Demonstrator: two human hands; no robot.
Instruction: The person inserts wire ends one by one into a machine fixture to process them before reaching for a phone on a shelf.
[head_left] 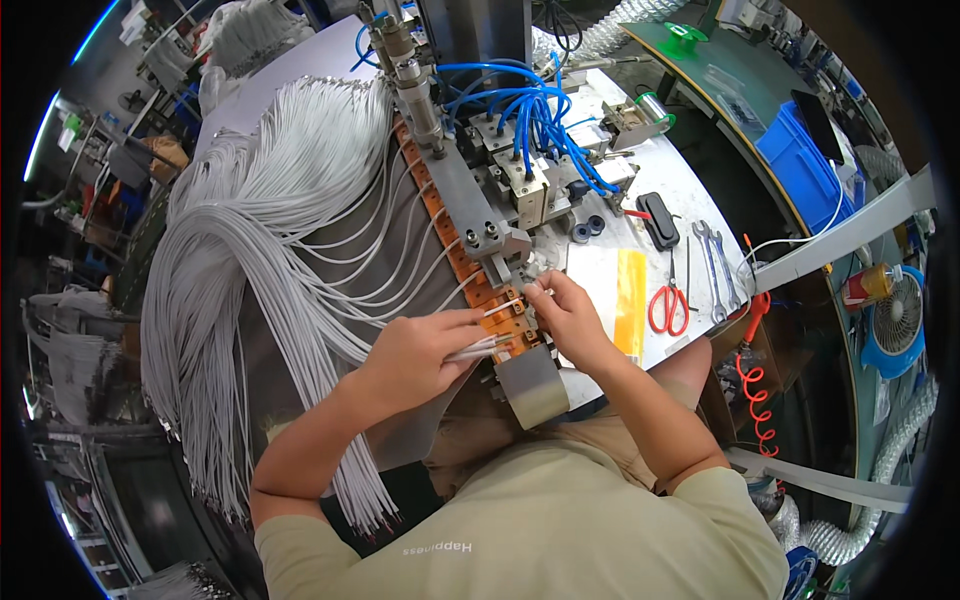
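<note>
My left hand [412, 362] is closed around a few white cables [480, 348], whose ends point right over an orange slotted strip [478, 290]. Its fingertips reach the strip's near part, where one cable end lies across a slot. On the other side of the strip, my right hand [572, 318] has thumb and fingers pinched together at the strip's right edge, below the machine's metal head [505, 245]. What sits in that pinch is too small to make out. Farther along, several white cables run from the strip into a large bundle [300, 170] at the left.
Blue air tubes [525, 100] top the bench machine. To the right lie red-handled scissors [668, 308], wrenches [718, 270], a black case [657, 220] and a yellow strip [630, 300]. A metal block [532, 385] ends the strip near my lap. A red coiled hose [757, 400] hangs at right.
</note>
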